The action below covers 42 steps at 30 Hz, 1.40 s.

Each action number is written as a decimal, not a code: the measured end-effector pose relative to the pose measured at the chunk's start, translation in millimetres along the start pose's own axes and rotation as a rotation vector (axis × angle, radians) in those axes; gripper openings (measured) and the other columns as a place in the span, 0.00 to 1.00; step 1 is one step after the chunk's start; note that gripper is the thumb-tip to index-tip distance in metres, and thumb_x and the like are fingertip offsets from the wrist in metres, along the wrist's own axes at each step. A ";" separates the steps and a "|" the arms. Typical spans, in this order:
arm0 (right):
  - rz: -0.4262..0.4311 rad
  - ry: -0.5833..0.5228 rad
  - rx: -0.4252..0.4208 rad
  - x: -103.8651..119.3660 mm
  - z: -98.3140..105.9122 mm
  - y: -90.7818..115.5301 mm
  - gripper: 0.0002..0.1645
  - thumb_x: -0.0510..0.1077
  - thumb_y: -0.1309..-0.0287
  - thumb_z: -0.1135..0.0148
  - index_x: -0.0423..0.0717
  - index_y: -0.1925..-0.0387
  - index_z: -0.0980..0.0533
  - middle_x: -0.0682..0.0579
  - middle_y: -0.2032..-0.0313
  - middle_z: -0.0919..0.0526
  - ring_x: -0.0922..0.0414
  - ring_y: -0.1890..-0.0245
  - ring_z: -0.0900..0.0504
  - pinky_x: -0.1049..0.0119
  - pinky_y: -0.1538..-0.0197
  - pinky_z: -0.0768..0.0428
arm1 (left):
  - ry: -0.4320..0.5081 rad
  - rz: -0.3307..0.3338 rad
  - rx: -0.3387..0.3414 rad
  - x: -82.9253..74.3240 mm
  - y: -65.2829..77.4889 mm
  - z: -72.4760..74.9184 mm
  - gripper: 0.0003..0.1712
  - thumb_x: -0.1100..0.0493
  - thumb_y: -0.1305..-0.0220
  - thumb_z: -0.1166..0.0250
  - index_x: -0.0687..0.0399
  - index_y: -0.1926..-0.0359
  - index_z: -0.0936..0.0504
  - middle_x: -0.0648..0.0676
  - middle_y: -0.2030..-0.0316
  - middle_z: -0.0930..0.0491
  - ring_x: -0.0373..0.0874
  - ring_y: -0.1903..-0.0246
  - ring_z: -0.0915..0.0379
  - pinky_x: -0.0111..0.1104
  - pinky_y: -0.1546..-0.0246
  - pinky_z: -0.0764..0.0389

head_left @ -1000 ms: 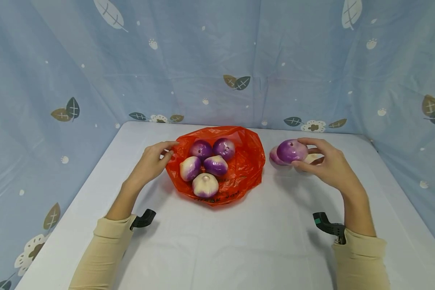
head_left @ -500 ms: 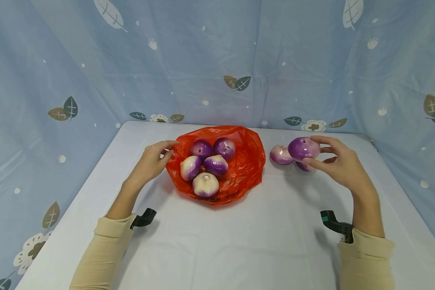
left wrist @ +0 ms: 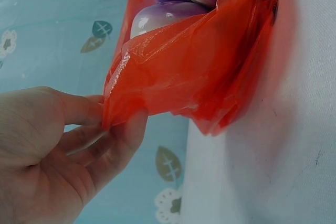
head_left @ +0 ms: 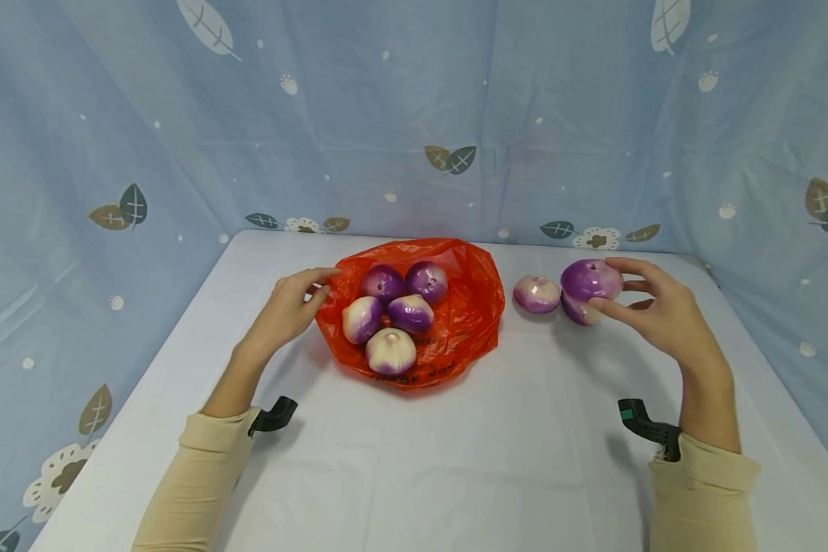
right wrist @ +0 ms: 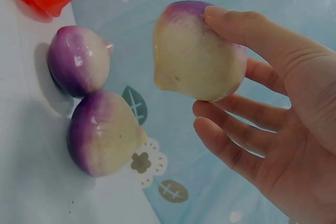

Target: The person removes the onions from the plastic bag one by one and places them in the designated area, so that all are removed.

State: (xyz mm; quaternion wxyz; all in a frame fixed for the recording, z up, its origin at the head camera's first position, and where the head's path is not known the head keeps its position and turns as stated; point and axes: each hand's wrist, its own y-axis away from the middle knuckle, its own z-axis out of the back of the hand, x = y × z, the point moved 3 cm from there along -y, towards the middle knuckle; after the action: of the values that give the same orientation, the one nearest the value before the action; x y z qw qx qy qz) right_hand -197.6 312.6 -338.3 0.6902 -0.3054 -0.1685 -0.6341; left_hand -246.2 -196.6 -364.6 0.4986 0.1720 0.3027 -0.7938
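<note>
My left hand [head_left: 284, 310] pinches the left rim of a red plastic bag [head_left: 471, 318], which lies spread open on the table; the left wrist view shows the bag's edge [left wrist: 173, 72] between thumb and fingers. Inside sit several glossy purple-and-white onions [head_left: 391, 353]. To the right, my right hand [head_left: 669, 314] grips another onion [head_left: 591, 276] by its side, thumb on one side and fingers on the other, held up off the table. Two more onions rest on the table close together: one [head_left: 537, 295] left of the hand, the other [right wrist: 102, 135] partly hidden below the held one in the head view.
A white cloth covers the table [head_left: 428, 475]. Behind and at both sides hangs a blue curtain [head_left: 359, 100] with leaf and flower prints. A black camera mount [head_left: 274, 416] sits on the left wrist, another [head_left: 648, 429] on the right.
My right hand has moved to the right with the onion it holds, bringing both onions on the table into fuller view. The left hand and the bag stay in place.
</note>
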 end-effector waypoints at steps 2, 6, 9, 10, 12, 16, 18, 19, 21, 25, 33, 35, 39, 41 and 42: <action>-0.004 0.001 -0.004 -2.1 1.0 0.3 0.40 0.58 0.49 0.27 0.61 0.34 0.30 0.49 0.38 0.25 0.53 0.48 0.21 0.83 0.65 0.27 | -0.001 0.000 -0.001 0.2 0.0 -0.1 0.20 0.68 0.31 0.48 0.60 0.41 0.22 0.64 0.51 0.18 0.58 0.56 0.19 0.48 0.55 0.15; -0.013 0.001 -0.021 -8.4 3.4 1.2 0.40 0.57 0.49 0.27 0.62 0.34 0.30 0.48 0.39 0.25 0.74 0.53 0.24 0.83 0.65 0.27 | -0.002 0.002 0.000 0.3 0.0 -0.3 0.20 0.68 0.31 0.48 0.60 0.41 0.22 0.64 0.51 0.18 0.58 0.56 0.19 0.49 0.55 0.15; -0.020 0.003 -0.036 -12.9 5.9 1.9 0.40 0.57 0.49 0.27 0.63 0.34 0.30 0.48 0.40 0.25 0.85 0.58 0.31 0.83 0.66 0.28 | 0.003 0.003 0.002 -0.2 0.1 -0.2 0.20 0.68 0.31 0.48 0.61 0.41 0.22 0.64 0.50 0.18 0.58 0.55 0.19 0.49 0.54 0.15; -0.023 0.004 -0.038 -14.2 6.8 2.1 0.40 0.57 0.49 0.27 0.63 0.34 0.30 0.48 0.40 0.25 0.85 0.58 0.31 0.83 0.66 0.28 | 0.005 0.003 0.002 -0.4 0.2 -0.2 0.20 0.68 0.31 0.48 0.61 0.41 0.22 0.64 0.50 0.18 0.58 0.55 0.19 0.49 0.54 0.15; -0.029 0.002 -0.043 -16.5 8.4 2.7 0.39 0.57 0.49 0.27 0.64 0.34 0.30 0.48 0.39 0.25 0.86 0.59 0.31 0.84 0.67 0.28 | 0.008 0.005 0.005 -0.8 0.3 -0.1 0.20 0.68 0.31 0.48 0.61 0.41 0.23 0.64 0.50 0.18 0.58 0.55 0.19 0.49 0.54 0.15; -0.038 -0.012 -0.055 -20.9 10.4 4.0 0.39 0.56 0.48 0.28 0.61 0.34 0.30 0.47 0.39 0.26 0.85 0.58 0.32 0.86 0.66 0.28 | 0.012 0.011 0.010 -1.2 0.7 0.0 0.20 0.68 0.31 0.47 0.60 0.40 0.23 0.63 0.50 0.18 0.58 0.55 0.19 0.48 0.55 0.14; -0.036 -0.018 -0.064 -22.6 10.8 4.5 0.39 0.55 0.48 0.27 0.60 0.34 0.30 0.47 0.40 0.26 0.85 0.58 0.32 0.87 0.66 0.28 | 0.013 0.012 0.011 -1.2 0.8 0.1 0.20 0.68 0.31 0.47 0.60 0.40 0.23 0.63 0.49 0.18 0.58 0.55 0.19 0.48 0.55 0.14; -0.033 -0.020 -0.069 -23.3 11.0 4.7 0.39 0.55 0.48 0.27 0.59 0.34 0.30 0.46 0.40 0.26 0.84 0.58 0.32 0.88 0.66 0.28 | 0.014 0.012 0.011 -1.1 0.9 0.1 0.20 0.68 0.31 0.47 0.60 0.40 0.23 0.63 0.49 0.18 0.58 0.55 0.19 0.48 0.56 0.14; -0.026 -0.024 -0.078 -24.5 11.2 4.9 0.39 0.54 0.48 0.27 0.59 0.34 0.30 0.46 0.40 0.26 0.84 0.58 0.32 0.88 0.65 0.29 | 0.013 0.010 0.009 -1.1 1.0 0.2 0.20 0.68 0.31 0.47 0.60 0.40 0.22 0.63 0.50 0.18 0.58 0.55 0.19 0.48 0.56 0.14; -0.021 -0.018 -0.086 -26.6 13.0 5.5 0.40 0.53 0.48 0.27 0.58 0.33 0.30 0.44 0.39 0.26 0.84 0.58 0.33 0.90 0.65 0.30 | 0.011 0.002 0.004 -0.9 0.9 0.0 0.20 0.68 0.31 0.47 0.60 0.40 0.22 0.63 0.50 0.18 0.57 0.55 0.19 0.48 0.55 0.14; -0.050 -0.035 -0.088 -35.3 18.9 8.1 0.41 0.52 0.47 0.28 0.58 0.32 0.32 0.44 0.38 0.28 0.82 0.58 0.32 0.90 0.65 0.30 | 0.011 -0.010 0.001 -1.1 0.6 0.2 0.20 0.68 0.31 0.47 0.61 0.40 0.23 0.63 0.50 0.18 0.58 0.54 0.19 0.49 0.55 0.15; -0.065 -0.042 -0.088 -38.5 20.1 9.0 0.41 0.52 0.47 0.28 0.59 0.32 0.32 0.49 0.38 0.28 0.81 0.57 0.32 0.89 0.65 0.29 | 0.010 -0.009 0.002 -1.0 0.5 0.2 0.20 0.68 0.31 0.47 0.61 0.40 0.23 0.64 0.50 0.18 0.58 0.54 0.19 0.49 0.54 0.15; -0.082 -0.061 -0.088 -43.3 22.0 10.4 0.40 0.52 0.46 0.28 0.59 0.32 0.32 0.58 0.41 0.27 0.81 0.57 0.31 0.89 0.65 0.29 | 0.007 -0.005 0.002 -0.7 0.4 0.2 0.20 0.69 0.31 0.47 0.61 0.40 0.23 0.64 0.50 0.18 0.58 0.55 0.19 0.49 0.54 0.15; -0.080 -0.067 -0.090 -44.6 22.5 10.7 0.40 0.52 0.46 0.28 0.59 0.32 0.32 0.60 0.42 0.27 0.81 0.57 0.31 0.89 0.65 0.29 | 0.006 -0.004 0.002 -0.8 0.4 0.3 0.20 0.69 0.31 0.47 0.61 0.40 0.23 0.64 0.50 0.18 0.58 0.55 0.19 0.49 0.54 0.15; -0.079 -0.071 -0.090 -45.0 22.7 11.0 0.40 0.51 0.46 0.29 0.59 0.32 0.32 0.61 0.42 0.27 0.81 0.57 0.31 0.90 0.65 0.29 | 0.006 -0.003 0.002 -0.8 0.4 0.5 0.20 0.69 0.31 0.47 0.61 0.41 0.23 0.64 0.50 0.18 0.58 0.55 0.19 0.49 0.54 0.15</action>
State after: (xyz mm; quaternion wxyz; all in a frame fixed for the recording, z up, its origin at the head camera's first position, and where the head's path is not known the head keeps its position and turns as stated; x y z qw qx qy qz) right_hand -189.6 361.9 -351.3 0.6437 -0.3517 -0.1761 -0.6564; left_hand -245.4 -196.5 -363.9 0.4963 0.1744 0.3034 -0.7945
